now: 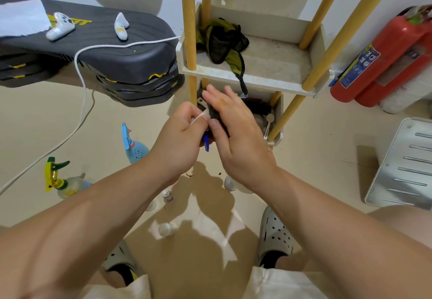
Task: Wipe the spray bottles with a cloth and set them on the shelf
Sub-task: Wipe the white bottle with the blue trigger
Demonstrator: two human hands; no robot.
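Slippage threatens: the left hand (184, 133) pinches a small spray bottle (206, 143) just before the shelf (245, 78). The right hand (236, 130) holds a dark cloth (214, 113) against it; hard rubbing could knock it loose.

**Bright, soft room light with a strong fisheye bend**

The room is evenly and brightly lit, and the light appears to come from overhead. The forearms (98, 217) cast soft, overlapping grey shadows on the beige floor (58, 121) just beneath them. Pale patches of reflected light break these shadows near the grey clogs (275, 233). The red fire extinguisher (383, 60) carries a dull sheen, with no harsh glare. Most of the view is sharp. The left hand (180, 140), the right hand (236, 130), the spray bottle (206, 142) and the dark cloth (216, 115) look slightly smeared. The lens splays the shelf's wooden posts (188, 18) outward, curves the black step platform (105, 41), and swells the forearms at the lower corners.
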